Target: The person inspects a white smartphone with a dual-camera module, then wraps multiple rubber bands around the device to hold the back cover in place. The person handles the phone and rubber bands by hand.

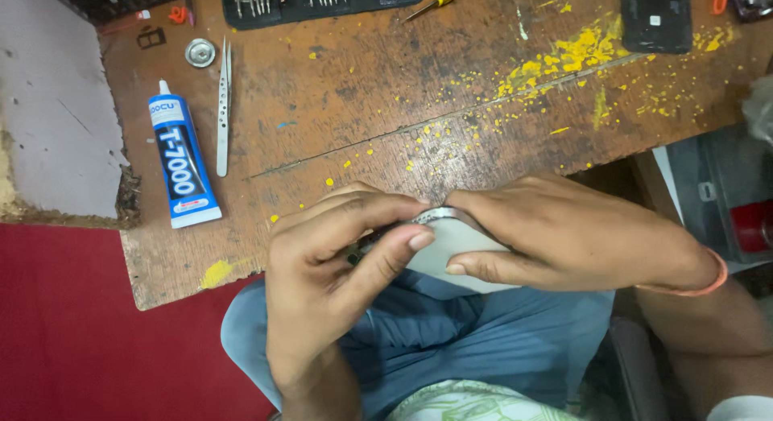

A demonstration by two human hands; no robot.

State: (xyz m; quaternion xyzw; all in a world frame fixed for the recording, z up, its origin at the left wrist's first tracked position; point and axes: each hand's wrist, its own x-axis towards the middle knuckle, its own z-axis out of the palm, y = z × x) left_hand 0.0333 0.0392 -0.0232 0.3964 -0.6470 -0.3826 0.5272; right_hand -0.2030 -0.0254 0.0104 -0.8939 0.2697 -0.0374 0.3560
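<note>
I see my left hand (330, 268) and right hand (555, 236) meeting over a flat white phone-shaped device (455, 248), held just off the near edge of the wooden table (386, 91), above my lap in blue trousers (483, 332). The left fingers curl around the device's left end, thumb pressed across its face; the right fingers are closed over its top edge with the thumb flat along the lower side, so both hands have a firm hold of it. Taking the device as my landmark: up and far to its left lies a blue glue tube (183, 159), with steel tweezers (224, 107) just beside the tube. Straight beyond the device the table is open boards flecked with yellow paint. At the far edge sits a black tool case (322, 4), and far up to the right a dark phone (656, 17)
</note>
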